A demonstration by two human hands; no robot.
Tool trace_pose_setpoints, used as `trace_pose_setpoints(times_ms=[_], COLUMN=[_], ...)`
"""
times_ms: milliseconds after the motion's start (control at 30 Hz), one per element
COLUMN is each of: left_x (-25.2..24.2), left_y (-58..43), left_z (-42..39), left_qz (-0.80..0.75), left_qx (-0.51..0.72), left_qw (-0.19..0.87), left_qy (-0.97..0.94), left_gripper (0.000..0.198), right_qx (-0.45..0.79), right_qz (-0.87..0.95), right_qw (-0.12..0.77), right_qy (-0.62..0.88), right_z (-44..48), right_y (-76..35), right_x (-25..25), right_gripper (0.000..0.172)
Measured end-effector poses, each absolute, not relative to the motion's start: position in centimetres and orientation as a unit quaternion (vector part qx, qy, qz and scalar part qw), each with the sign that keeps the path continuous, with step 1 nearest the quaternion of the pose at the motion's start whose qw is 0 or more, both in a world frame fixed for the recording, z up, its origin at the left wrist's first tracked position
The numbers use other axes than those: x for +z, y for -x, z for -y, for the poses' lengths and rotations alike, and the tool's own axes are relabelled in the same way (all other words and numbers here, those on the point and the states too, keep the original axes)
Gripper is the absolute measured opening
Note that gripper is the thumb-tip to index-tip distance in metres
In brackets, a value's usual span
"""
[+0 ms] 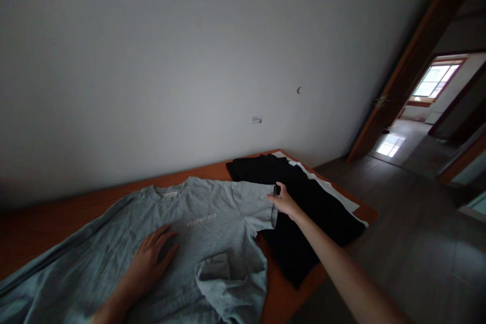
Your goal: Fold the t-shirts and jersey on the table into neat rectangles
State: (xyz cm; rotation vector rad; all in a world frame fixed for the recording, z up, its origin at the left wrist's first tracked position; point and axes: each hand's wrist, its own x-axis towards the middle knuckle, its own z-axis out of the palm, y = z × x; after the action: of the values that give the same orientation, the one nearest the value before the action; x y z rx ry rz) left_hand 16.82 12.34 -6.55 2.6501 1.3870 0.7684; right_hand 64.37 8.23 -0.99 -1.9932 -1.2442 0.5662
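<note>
1. Grey shirt (212,212) is lying print-up, spread on the table (56,223), collar toward the wall.
2. Left grip (150,258) is being pressed flat on the shirt's chest, fingers released, just beside the print.
3. Right grip (284,201) is being pinched shut on the sleeve (254,207) hem, at the shirt's right edge, touching the black clothes (315,202).
4. Judgement: the sleeve is best being held taut and low while the chest is being pinned, so nothing is being bunched.
</note>
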Motion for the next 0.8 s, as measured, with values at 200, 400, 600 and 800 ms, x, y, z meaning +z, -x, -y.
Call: trace_pose_setpoints(times_ms=[200,400,600,800], left_x=[-6.4,-6.3,-6.0,-4.9], left_y=[-17.0,-17.7,-17.6,-18.3], left_z=[-12.1,-11.2,-10.4,-9.7], left_qz=[-0.475,-0.604,-0.656,-0.671], left_qx=[0.214,0.139,0.091,0.083], left_qw=[0.041,-0.009,-0.032,-0.025], left_qy=[-0.853,-0.785,-0.748,-0.737], left_gripper=[0.049,0.066,0.082,0.09], right_qx=[0.164,0.026,0.043,0.025], right_qz=[0.509,0.576,0.791,0.768], right_qw=[0.27,0.218,0.151,0.104], right_qy=[0.801,0.787,0.591,0.632], right_z=[-9.6,-7.6,-4.3,-4.9], right_y=[-64.0,-59.5,-55.5,-52.2], right_x=[0.4,1.8,-1.4,-2.3], right_gripper=[0.049,0.052,0.054,0.041])
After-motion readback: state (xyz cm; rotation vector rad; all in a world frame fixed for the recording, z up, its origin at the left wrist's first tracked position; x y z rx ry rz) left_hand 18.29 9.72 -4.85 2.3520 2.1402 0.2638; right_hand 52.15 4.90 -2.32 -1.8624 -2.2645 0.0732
